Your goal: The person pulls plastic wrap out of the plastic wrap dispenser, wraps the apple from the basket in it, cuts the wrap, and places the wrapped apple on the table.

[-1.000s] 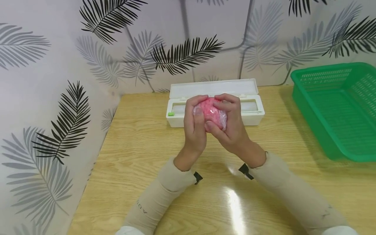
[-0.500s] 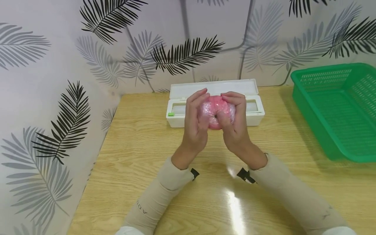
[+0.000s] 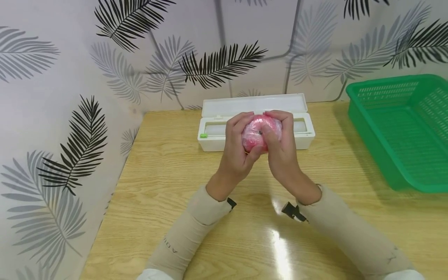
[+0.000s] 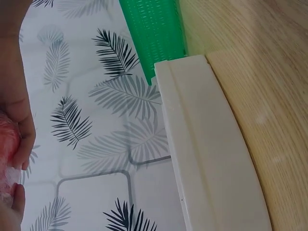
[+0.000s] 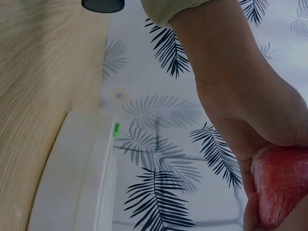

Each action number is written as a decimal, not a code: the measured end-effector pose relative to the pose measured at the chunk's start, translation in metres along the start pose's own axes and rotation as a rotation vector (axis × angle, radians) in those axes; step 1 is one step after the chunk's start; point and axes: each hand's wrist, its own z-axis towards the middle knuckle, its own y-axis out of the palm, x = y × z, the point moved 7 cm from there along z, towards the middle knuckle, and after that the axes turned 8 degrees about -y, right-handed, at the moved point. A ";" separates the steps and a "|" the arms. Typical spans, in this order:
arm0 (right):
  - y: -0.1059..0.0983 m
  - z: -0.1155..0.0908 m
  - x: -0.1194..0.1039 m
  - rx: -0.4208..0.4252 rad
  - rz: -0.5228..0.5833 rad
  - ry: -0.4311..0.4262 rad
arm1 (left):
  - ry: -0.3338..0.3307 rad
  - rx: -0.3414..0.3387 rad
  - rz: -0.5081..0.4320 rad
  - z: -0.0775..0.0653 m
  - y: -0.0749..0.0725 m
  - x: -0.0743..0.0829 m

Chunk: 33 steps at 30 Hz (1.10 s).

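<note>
A pinkish-red apple (image 3: 252, 134) with a dark spot in its dimple is wrapped in clear cling film, held up over the table between both hands. My left hand (image 3: 235, 153) grips it from the left, its thumb along the near lower side. On the right side my right hand (image 3: 284, 155) curls round it, thumb pressing the film close to the dimple. The wrapped apple (image 5: 280, 185) also shows at the right wrist view's lower right, film creased over it. Behind the hands stands a white cling film dispenser (image 3: 212, 146), lid raised, a film roll inside partly hidden by the hands.
A green plastic basket (image 3: 379, 146) stands at the right. A green slider (image 3: 203, 135) sits at the dispenser's left end. The wooden table (image 3: 168, 171) runs up to a leaf-patterned wall covering (image 3: 196, 23) at the back and left.
The apple has been turned in the hands, so its dimple now faces up. Both thumbs have shifted over the film, and the hands have moved slightly right.
</note>
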 end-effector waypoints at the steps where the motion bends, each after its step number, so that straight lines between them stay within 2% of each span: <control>1: 0.000 0.000 0.000 -0.007 -0.018 -0.013 | -0.007 0.001 0.013 0.000 0.001 0.000; 6: -0.001 0.001 -0.002 -0.058 -0.123 -0.116 | -0.032 -0.003 0.069 -0.002 0.006 -0.002; 9: 0.001 0.002 -0.001 -0.133 -0.146 -0.099 | -0.074 0.008 0.048 -0.002 0.005 -0.006; 12: 0.004 0.003 0.000 -0.231 -0.139 -0.066 | -0.172 0.012 -0.061 -0.001 0.001 -0.008; 14: 0.006 0.002 -0.001 -0.292 -0.149 -0.089 | -0.251 0.013 -0.159 0.002 -0.003 -0.005; 17: 0.006 0.000 -0.002 -0.356 -0.219 -0.194 | -0.354 0.010 -0.295 0.006 -0.008 0.000; 20: 0.004 -0.004 0.004 -0.370 -0.346 -0.348 | -0.411 -0.024 -0.349 0.006 -0.009 0.003; 24: 0.001 -0.010 0.015 -0.325 -0.448 -0.513 | -0.405 -0.055 -0.315 0.006 -0.006 0.005; 26: 0.000 -0.014 0.019 -0.309 -0.452 -0.544 | -0.385 -0.049 -0.259 0.006 -0.005 0.007; 30: -0.002 -0.018 0.028 -0.291 -0.457 -0.510 | -0.355 -0.064 -0.125 0.006 -0.004 0.012; 33: -0.004 -0.016 0.030 -0.267 -0.439 -0.463 | -0.321 -0.093 -0.059 0.009 -0.004 0.015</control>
